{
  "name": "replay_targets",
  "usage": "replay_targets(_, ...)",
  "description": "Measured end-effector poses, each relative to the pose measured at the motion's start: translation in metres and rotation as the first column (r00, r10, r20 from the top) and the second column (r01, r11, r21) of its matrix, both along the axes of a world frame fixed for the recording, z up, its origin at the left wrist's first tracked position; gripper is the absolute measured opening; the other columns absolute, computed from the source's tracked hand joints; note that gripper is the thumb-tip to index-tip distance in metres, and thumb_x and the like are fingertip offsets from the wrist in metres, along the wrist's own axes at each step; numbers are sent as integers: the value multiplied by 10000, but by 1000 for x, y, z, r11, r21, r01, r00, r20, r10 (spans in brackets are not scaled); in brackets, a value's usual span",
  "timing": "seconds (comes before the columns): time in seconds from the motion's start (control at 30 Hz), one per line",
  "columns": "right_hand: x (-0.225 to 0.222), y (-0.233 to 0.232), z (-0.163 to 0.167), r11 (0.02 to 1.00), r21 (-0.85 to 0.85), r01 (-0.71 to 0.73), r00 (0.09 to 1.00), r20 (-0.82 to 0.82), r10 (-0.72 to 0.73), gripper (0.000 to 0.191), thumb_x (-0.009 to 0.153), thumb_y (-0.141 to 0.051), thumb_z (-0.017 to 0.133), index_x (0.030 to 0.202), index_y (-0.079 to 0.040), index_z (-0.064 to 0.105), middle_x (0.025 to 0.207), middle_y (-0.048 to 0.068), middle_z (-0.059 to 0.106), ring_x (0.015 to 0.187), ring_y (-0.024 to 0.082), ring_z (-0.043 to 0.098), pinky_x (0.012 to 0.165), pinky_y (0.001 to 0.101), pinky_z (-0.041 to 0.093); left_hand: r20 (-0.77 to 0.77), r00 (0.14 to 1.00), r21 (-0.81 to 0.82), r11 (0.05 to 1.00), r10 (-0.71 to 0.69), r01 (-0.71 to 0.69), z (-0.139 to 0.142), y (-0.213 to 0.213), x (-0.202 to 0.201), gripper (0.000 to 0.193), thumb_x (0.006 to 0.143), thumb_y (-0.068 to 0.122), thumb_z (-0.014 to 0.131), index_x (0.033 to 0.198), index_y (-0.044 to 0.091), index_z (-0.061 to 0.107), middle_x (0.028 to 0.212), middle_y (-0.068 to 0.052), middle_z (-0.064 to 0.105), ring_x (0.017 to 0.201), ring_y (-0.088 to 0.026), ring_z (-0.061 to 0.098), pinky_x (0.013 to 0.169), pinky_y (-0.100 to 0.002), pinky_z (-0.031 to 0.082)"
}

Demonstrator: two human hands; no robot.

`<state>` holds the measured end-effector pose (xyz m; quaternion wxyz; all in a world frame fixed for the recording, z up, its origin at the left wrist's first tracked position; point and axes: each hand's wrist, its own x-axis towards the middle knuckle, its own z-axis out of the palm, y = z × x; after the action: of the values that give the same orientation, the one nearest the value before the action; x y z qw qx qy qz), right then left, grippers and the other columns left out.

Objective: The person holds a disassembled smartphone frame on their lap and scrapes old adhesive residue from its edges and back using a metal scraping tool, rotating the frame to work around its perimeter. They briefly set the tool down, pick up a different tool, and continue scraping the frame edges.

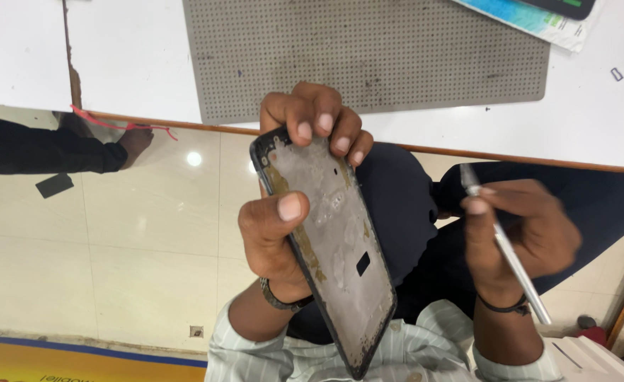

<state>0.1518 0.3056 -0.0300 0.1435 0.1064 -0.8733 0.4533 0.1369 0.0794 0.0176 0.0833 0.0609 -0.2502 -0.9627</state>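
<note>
**Bare phone frame held up over the lap**

The dark, flat metal phone frame (329, 247), its grey inner face blotched with old glue and cut by a small slot, is tilting upright close to the lens, just below the white table's edge (135, 78). The left hand (283, 212) is gripping it, thumb pressing on the near edge and fingertips curling over the top corner. Just beside it, apart from the frame, the right hand (524, 233) is pinching slim silver tweezers (510, 251), fingers closed narrowly around the shaft, tip pointing up. A grey perforated work mat (375, 49) is lying on the table beyond.
</note>
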Motion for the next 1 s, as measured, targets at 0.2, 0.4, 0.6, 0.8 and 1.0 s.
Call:
replay_targets(0.2,-36,5,7,913,405,48,977,-209,42,161,1073,-81,805,1070,4,669,1033,128,720,939,252,660,799,301,483,21,1000,-9,1000,3,-3,0,1,0,486,722,308,763,1010,114,423,1001,-59,362,903,-170,374,847,-318,347)
replay_targets(0.4,-39,5,22,904,423,-68,984,-119,129,212,1053,-85,863,1002,-2,675,936,128,712,846,239,680,775,310,460,8,1000,0,1000,-19,19,0,0,-2,478,724,304,760,1008,123,422,999,-55,362,900,-166,374,847,-317,348)
replay_targets(0.6,-1,-2,28,915,-328,-237,970,-25,242,198,1021,-101,800,1022,-1,630,860,90,679,717,173,701,626,265,560,32,999,21,1000,-15,15,1,2,0,508,718,297,762,1048,123,417,1007,-61,357,891,-165,372,845,-314,349)
replay_targets(0.8,29,-26,36,853,-400,-336,910,96,403,152,866,-51,753,893,47,641,733,133,701,568,144,698,501,277,552,36,999,-13,1000,6,-6,4,3,2,505,744,268,788,1033,104,408,1008,-69,358,890,-160,372,848,-309,349)
replay_targets(1.0,32,-38,33,864,-379,-333,926,43,375,152,929,-58,732,924,49,624,777,177,679,624,158,688,550,284,558,33,999,-13,1000,22,-22,3,5,3,510,743,237,806,1029,100,407,1007,-67,355,885,-149,375,847,-293,352)
